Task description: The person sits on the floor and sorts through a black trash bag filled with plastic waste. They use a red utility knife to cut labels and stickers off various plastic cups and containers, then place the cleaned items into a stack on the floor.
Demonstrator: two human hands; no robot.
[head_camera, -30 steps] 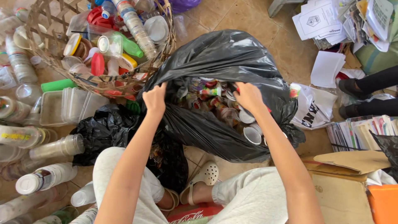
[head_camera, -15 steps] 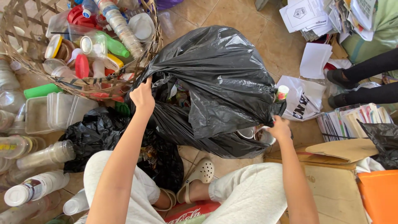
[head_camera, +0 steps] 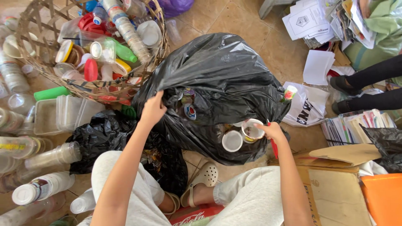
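- A big black rubbish bag (head_camera: 217,75) sits between the 2 hands and bulges away beyond them; its torn opening shows bottle caps and small containers inside.
- A woven basket (head_camera: 37,25) heaped with plastic bottles and lids stands beyond the left hand, to its left.
- A crumpled second black bag (head_camera: 104,134) lies just below the left hand, beside the left forearm.
- Flattened cardboard (head_camera: 335,188) lies to the right of the right forearm.
- The left hand (head_camera: 153,109) is closed, pinching the bag's edge at the opening.
- The right hand (head_camera: 271,130) curls around the bag's lower rim, fingers bent.
- 2 small white cups (head_camera: 243,136) rest at the opening, touching the right hand's fingertips.
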